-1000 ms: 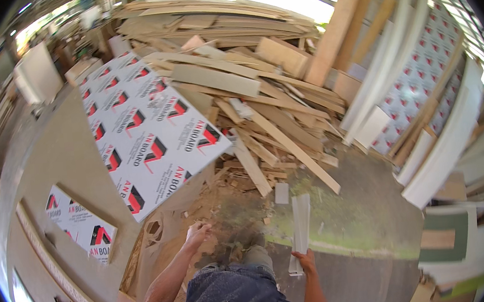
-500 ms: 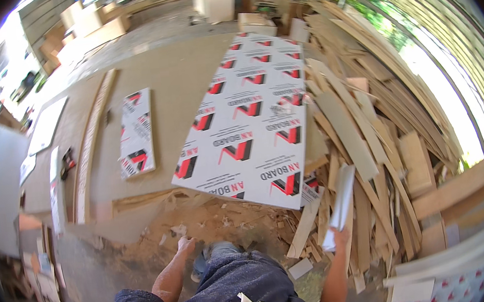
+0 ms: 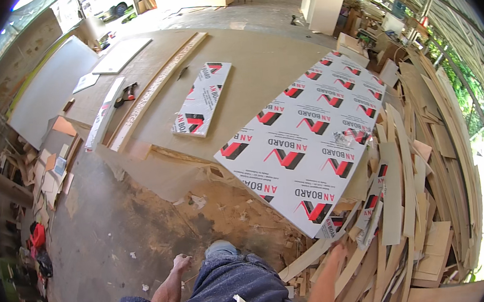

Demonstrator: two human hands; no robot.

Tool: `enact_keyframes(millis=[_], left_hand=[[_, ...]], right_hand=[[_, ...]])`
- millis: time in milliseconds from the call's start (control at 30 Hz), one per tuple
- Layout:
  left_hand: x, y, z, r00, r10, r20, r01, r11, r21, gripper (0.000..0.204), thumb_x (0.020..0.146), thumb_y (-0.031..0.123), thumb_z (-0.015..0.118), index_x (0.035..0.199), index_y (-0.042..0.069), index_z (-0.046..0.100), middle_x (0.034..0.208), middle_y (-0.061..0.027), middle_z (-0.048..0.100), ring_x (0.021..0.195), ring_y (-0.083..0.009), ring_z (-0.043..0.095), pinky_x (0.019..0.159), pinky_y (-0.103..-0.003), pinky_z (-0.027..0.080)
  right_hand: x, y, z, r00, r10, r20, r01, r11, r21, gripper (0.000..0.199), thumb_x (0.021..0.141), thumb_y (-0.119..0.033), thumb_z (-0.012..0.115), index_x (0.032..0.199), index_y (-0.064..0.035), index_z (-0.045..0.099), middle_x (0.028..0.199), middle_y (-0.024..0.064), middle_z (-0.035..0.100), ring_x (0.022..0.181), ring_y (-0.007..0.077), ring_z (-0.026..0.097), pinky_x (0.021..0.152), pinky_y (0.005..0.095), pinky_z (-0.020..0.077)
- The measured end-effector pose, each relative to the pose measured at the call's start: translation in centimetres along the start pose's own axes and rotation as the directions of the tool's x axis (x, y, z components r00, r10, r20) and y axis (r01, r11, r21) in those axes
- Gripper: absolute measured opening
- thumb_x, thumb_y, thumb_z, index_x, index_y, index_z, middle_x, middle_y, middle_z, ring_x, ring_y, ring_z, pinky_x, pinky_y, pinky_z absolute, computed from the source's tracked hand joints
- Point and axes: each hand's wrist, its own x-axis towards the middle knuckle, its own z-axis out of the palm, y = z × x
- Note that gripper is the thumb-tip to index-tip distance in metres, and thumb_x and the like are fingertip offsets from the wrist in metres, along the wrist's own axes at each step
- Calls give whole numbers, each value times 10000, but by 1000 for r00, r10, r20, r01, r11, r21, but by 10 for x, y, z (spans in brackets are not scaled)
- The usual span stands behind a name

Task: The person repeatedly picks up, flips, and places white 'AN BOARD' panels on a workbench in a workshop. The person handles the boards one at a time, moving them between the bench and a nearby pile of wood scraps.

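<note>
Right grip: bare right hand (image 3: 337, 249), fingers pointing forward at the scrap-wood pile (image 3: 406, 193); whether it grasps anything or is released, I cannot tell.
Left grip: left hand (image 3: 182, 263) loosely curled, nothing visible in it, well apart from the boards.
Film-printed strip (image 3: 370, 213): on the pile, ahead and right of the right hand, the nearer one; its long axis runs forward, leaning right.
Large film-covered board (image 3: 308, 144): on the surface (image 3: 270, 52), its closest corner just ahead-left of the right hand, long axis running forward and right.
</note>
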Motion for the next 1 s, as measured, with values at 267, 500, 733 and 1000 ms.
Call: enact_keyframes(millis=[267,500,733,1000], left_hand=[[-13,-30,-50,998,-68,16,67,996,52,315,895,269,693,1046,-8,709,780,-98,718,669,-193,705,579,-325,561],[22,10,-85,998,61,-2,-61,998,13,341,883,286,688,1049,-10,721,883,-109,739,774,-184,720,663,-335,581],[83,34,-133,985,158,70,-160,987,15,378,867,277,708,1113,-10,709,909,-122,742,778,-192,724,682,-336,574],[148,59,-212,982,187,21,-188,977,98,371,863,273,702,1106,-7,714,914,-128,743,765,-203,728,668,-338,567]], right_hand=[[-133,62,67,883,401,244,-376,915,-142,161,920,-118,640,1039,-11,649,813,96,687,651,179,670,504,292,505],[-143,60,96,907,268,324,-234,962,-140,99,941,-95,623,993,-16,651,746,65,669,633,162,661,488,274,482],[-152,42,134,972,108,209,-119,992,41,92,949,-102,639,951,-10,640,743,56,642,581,155,598,474,283,459],[-200,49,170,974,162,156,-185,971,148,146,965,-110,638,1041,14,646,769,78,675,575,157,616,488,283,475]])
